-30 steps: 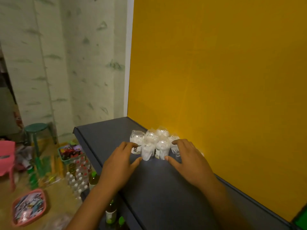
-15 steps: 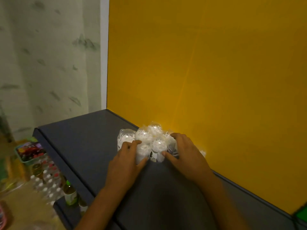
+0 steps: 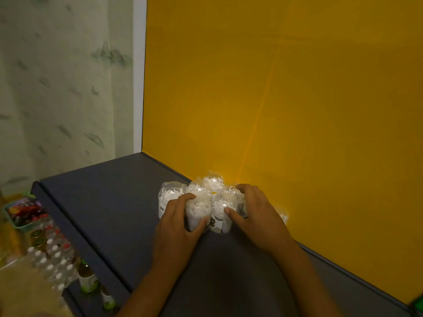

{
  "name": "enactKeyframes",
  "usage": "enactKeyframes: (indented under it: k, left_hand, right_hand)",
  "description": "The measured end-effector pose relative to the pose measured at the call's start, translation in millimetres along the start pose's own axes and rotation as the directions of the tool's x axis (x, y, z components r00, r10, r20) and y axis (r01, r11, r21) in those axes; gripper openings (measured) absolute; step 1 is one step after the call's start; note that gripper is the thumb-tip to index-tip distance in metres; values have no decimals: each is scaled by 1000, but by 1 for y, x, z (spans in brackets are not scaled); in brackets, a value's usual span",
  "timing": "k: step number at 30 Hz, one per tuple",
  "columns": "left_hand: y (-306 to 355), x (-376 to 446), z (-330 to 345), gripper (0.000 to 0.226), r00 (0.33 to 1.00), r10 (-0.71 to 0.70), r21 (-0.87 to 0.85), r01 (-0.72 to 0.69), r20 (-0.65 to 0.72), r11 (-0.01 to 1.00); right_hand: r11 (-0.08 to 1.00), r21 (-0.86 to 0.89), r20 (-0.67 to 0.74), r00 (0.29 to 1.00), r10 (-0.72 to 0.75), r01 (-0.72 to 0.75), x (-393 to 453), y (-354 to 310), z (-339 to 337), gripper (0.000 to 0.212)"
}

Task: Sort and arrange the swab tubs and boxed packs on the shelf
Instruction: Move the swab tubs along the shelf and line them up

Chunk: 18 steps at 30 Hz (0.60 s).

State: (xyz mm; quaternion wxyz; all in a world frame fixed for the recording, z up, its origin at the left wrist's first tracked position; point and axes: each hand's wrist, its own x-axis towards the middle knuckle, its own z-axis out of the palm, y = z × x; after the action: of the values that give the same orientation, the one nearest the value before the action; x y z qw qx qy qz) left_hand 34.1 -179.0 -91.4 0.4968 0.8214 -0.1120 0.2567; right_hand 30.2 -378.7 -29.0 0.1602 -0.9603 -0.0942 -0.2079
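Our left hand (image 3: 176, 227) reached forward from the lower edge of the view, palm down, its fingers curled around the near-left clear plastic swab tub (image 3: 197, 211), thumb pressed against that tub's lower front and fingertips hooked over its rounded lid. Our right hand (image 3: 256, 216) came in from the lower right, fingers spread and bent over the right side of the cluster of clear swab tubs (image 3: 206, 197), thumb tip touching the front of the labelled tub (image 3: 220, 216). Whether the right fingers closed around any one tub could not be determined; they rested against several.

The tubs stood upright, packed touching one another, between the two hands. The cluster sat on the dark grey flat shelf top (image 3: 109, 202), pushed close against the yellow back panel (image 3: 297, 99).

Below the shelf's left edge, small white-capped bottles (image 3: 52, 259) stood in rows.
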Motion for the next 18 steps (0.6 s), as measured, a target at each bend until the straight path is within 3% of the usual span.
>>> enactKeyframes:
  k: [6,11,18]
  left_hand:
    - [-1,2,-3,41,999,8,-222,-18,-46,975]
    - [-2,2,-5,38,995,-91,-412,65,-41,909]
    - [6,4,-10,38,989,-147,-515,126,0,848]
  right_hand:
    - [998,29,24,999,-49,48,1,3,9,57]
    - [996,-36,27,996,-81,82,-1,-2,18,57]
    - [998,-32,18,998,-60,60,1,-4,25,60]
